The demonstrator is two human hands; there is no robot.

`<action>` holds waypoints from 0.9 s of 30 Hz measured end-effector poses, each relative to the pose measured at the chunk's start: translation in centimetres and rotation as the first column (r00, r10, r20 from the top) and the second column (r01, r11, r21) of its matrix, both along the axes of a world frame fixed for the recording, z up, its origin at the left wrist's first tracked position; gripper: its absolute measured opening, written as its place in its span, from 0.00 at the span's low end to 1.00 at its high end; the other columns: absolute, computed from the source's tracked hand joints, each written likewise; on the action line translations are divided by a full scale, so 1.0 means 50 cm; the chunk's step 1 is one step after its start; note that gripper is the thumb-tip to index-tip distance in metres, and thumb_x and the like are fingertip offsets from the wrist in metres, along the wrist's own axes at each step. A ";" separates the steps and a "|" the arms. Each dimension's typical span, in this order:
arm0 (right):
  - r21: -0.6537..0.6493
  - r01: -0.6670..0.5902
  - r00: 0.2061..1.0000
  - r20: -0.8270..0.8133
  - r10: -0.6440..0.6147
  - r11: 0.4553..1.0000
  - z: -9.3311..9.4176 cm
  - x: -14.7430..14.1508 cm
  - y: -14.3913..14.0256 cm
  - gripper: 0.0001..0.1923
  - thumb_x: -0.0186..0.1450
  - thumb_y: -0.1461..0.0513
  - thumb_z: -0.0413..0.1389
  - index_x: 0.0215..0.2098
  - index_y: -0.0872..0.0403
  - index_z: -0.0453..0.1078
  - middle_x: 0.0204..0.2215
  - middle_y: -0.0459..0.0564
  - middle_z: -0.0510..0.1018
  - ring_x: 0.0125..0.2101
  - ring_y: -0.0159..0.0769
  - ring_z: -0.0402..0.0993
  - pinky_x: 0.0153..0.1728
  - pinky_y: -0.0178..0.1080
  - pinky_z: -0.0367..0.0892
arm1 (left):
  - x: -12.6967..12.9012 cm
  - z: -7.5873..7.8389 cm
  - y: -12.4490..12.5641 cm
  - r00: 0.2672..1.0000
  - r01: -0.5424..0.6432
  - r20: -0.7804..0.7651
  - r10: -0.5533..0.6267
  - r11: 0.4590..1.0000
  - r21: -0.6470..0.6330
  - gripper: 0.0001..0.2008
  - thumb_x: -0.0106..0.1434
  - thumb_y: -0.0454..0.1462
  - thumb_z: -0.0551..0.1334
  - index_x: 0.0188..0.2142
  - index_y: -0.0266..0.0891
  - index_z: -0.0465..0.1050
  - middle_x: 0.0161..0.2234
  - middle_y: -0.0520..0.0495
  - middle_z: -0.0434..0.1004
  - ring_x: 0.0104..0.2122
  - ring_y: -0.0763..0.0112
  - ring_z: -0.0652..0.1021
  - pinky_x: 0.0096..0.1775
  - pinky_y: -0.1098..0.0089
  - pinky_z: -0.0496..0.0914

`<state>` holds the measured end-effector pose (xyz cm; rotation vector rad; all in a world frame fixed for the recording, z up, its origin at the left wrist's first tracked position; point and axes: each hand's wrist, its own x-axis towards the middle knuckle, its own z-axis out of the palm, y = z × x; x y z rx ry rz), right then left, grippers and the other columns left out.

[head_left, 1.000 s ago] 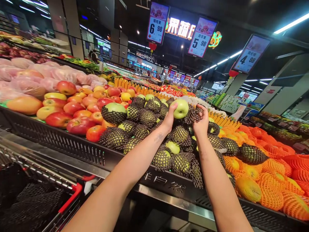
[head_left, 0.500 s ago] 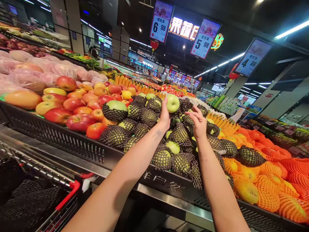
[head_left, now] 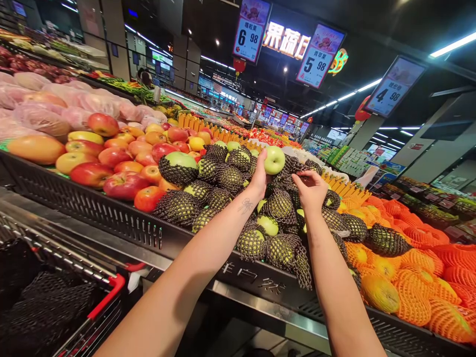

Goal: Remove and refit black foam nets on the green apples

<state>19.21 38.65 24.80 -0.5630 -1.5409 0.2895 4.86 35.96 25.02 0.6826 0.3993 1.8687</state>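
Note:
My left hand (head_left: 258, 181) is raised over the fruit display and holds a bare green apple (head_left: 274, 159) by its fingertips. Just to its right, my right hand (head_left: 311, 194) hovers palm down with its fingers curled around a black foam net (head_left: 305, 179) at the top of the pile. Under both hands lies a heap of green apples in black nets (head_left: 223, 178); a few show bare green skin.
Red and yellow apples (head_left: 122, 183) fill the bin on the left, and fruit in orange nets (head_left: 412, 292) fills the one on the right. A black slotted display rim (head_left: 92, 213) runs along the front. A shopping cart with a red handle (head_left: 107, 292) stands at lower left. Price signs (head_left: 250, 34) hang overhead.
My right hand let go of the net it was holding beside the apple, spread open, then dropped onto the pile and curled on a net. My left hand kept the green apple raised.

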 end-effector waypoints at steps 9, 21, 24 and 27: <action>0.122 0.385 0.909 0.119 -0.399 0.915 0.004 0.023 0.012 0.17 0.56 0.63 0.53 0.40 0.56 0.78 0.43 0.57 0.72 0.42 0.45 0.74 0.40 0.47 0.75 | -0.009 -0.005 -0.009 0.986 -0.126 -0.101 0.130 0.991 0.041 0.30 0.61 0.61 0.55 0.46 0.40 0.74 0.41 0.45 0.80 0.42 0.63 0.79 0.36 0.69 0.70; 0.232 0.211 0.828 0.474 -0.299 0.950 0.015 0.013 -0.021 0.25 0.56 0.66 0.55 0.53 0.56 0.71 0.51 0.61 0.66 0.26 0.33 0.66 0.28 0.44 0.74 | 0.027 -0.038 0.010 0.885 -0.041 -0.453 0.107 0.987 0.153 0.29 0.53 0.55 0.67 0.45 0.35 0.75 0.45 0.38 0.81 0.48 0.53 0.79 0.55 0.57 0.70; 0.252 0.202 0.839 0.454 -0.300 0.946 0.011 0.010 -0.023 0.25 0.58 0.66 0.54 0.54 0.56 0.70 0.52 0.62 0.66 0.27 0.34 0.68 0.28 0.44 0.74 | 0.026 -0.045 0.009 0.796 -0.220 -0.531 0.289 0.957 0.192 0.33 0.46 0.48 0.75 0.48 0.38 0.69 0.45 0.41 0.78 0.46 0.56 0.78 0.53 0.58 0.70; 0.337 0.173 0.830 0.457 -0.321 0.926 0.007 0.008 -0.023 0.25 0.58 0.67 0.54 0.55 0.55 0.71 0.51 0.62 0.67 0.36 0.43 0.72 0.32 0.45 0.75 | 0.024 -0.045 -0.001 0.711 -0.355 -0.571 0.410 0.910 0.212 0.39 0.42 0.41 0.78 0.50 0.41 0.62 0.45 0.44 0.75 0.43 0.60 0.77 0.50 0.60 0.70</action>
